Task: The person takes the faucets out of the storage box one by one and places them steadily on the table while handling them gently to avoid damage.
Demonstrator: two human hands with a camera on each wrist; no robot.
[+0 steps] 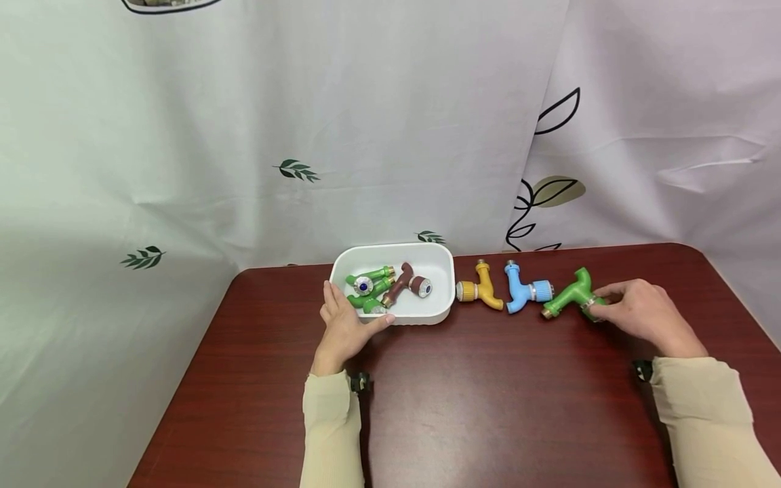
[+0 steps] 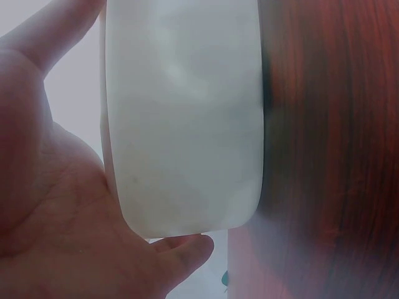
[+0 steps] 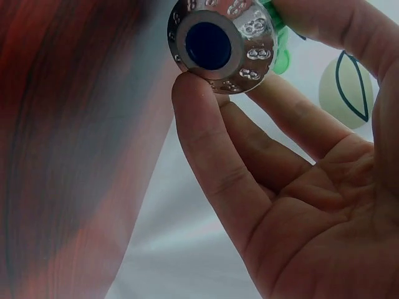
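In the head view my left hand (image 1: 346,330) holds the near left corner of a white plastic tub (image 1: 444,308), thumb along the front rim and fingers down the left side. Inside lie several green plastic taps (image 1: 364,288) and a brown tap (image 1: 403,285). At the right, my right hand (image 1: 648,313) pinches a green tap (image 1: 573,296) by its knob end. The right wrist view shows that knob's silvery cap with a dark blue centre (image 3: 209,46) between thumb and fingers. The left wrist view is mostly filled by the tub's wall (image 2: 187,124).
Between the tub and the right hand, a yellow tap (image 1: 484,288) and a light blue tap (image 1: 523,288) lie in a row near the back edge of the dark red wooden table (image 1: 488,407). A pale patterned curtain (image 1: 390,122) hangs close behind.
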